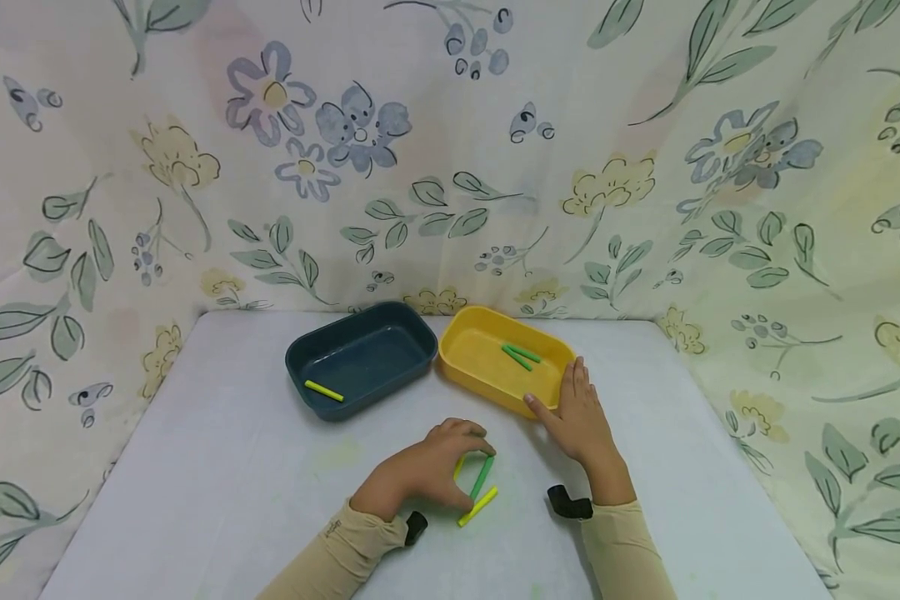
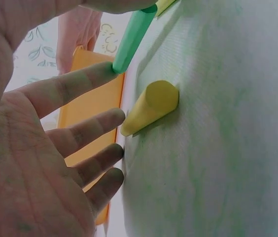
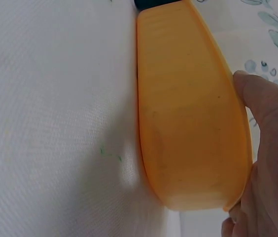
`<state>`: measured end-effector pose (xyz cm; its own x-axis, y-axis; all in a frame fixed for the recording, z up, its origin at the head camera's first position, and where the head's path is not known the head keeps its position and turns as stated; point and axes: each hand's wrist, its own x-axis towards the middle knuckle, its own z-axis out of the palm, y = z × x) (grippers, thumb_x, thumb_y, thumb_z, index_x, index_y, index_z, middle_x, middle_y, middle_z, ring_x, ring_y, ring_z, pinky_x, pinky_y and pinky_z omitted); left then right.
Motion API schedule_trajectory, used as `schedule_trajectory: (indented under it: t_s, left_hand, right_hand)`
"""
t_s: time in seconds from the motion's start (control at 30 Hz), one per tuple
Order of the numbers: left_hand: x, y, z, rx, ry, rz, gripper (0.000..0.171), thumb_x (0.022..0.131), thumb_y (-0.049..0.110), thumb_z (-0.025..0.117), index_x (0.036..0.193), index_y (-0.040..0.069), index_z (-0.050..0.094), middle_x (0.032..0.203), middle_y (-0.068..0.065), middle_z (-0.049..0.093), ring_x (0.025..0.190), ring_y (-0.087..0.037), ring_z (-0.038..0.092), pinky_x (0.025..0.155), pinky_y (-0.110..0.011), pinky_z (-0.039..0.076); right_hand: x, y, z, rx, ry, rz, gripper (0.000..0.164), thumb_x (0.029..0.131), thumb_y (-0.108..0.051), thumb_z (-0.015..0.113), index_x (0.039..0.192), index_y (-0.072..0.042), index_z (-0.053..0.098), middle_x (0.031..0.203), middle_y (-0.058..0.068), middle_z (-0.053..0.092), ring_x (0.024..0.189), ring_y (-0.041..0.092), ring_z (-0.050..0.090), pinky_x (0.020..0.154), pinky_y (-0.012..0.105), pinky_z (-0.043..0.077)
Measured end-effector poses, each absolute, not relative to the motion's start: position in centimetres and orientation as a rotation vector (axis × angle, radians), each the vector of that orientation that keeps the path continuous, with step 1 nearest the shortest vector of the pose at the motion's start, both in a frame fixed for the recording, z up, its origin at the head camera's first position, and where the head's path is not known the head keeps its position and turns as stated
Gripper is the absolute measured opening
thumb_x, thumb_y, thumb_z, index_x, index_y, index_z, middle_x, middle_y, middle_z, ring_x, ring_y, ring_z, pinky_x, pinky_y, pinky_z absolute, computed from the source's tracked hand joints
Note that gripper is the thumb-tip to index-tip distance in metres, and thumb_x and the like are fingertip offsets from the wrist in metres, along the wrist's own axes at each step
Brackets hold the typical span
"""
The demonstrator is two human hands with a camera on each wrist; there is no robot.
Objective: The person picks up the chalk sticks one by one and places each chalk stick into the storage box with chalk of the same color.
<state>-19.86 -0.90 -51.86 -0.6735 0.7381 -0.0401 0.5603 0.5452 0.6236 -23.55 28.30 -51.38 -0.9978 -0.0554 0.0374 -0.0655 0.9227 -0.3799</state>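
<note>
On the left side of the white table (image 1: 195,475), toward the back, stands a blue tray (image 1: 371,350), set at a slant, with one yellow stick (image 1: 324,391) lying in its near left part. Nearer the front, a beige sleeve (image 1: 326,554) with a black piece (image 1: 416,528) at its cuff leads to the left hand (image 1: 423,472). This hand pinches a green stick (image 1: 482,477) end to end — index fingertip at the far end, thumb at the near end — while its other three fingers reach out loosely, apart from one another. Whether the green stick touches the table, I cannot tell. Beside it two more sticks lie on the table: a half-hidden yellow stick (image 1: 459,467), mostly covered by the left hand in the head view, and a near yellow stick (image 1: 478,507) just by the thumb. Behind them, to the right of the blue tray and meeting it at the rim, is a yellow tray (image 1: 472,350), slanted the other way; two green sticks (image 1: 521,356) lie inside, forming a narrow V. At its near right corner rests the right hand (image 1: 581,425), thumb spread well away from the fingers — thumb on the near rim, fingers straight along the right end. Below its wrist come a second black piece (image 1: 570,502) and the other beige sleeve (image 1: 626,550). Flowered cloth (image 1: 450,125) hangs behind everything.
</note>
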Motion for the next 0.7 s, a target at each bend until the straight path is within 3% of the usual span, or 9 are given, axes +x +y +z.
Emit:
schedule_trajectory:
  t_s: [0.7]
  left_hand:
    - [-20.01,-1.10,-51.60,1.067,2.511,0.882,0.069,0.078,0.034,0.089,0.142,0.025,0.066,0.158,-0.005,0.052,0.151,-0.026,0.039,0.123,-0.053,0.038]
  right_hand:
    - [-23.46,28.19,-51.25,0.090,-3.061,0.612,0.118,0.101,-0.079,0.041,0.166,0.008,-0.005,0.176,0.027,-0.011,0.165,0.047,-0.001,0.133,0.063,0.006]
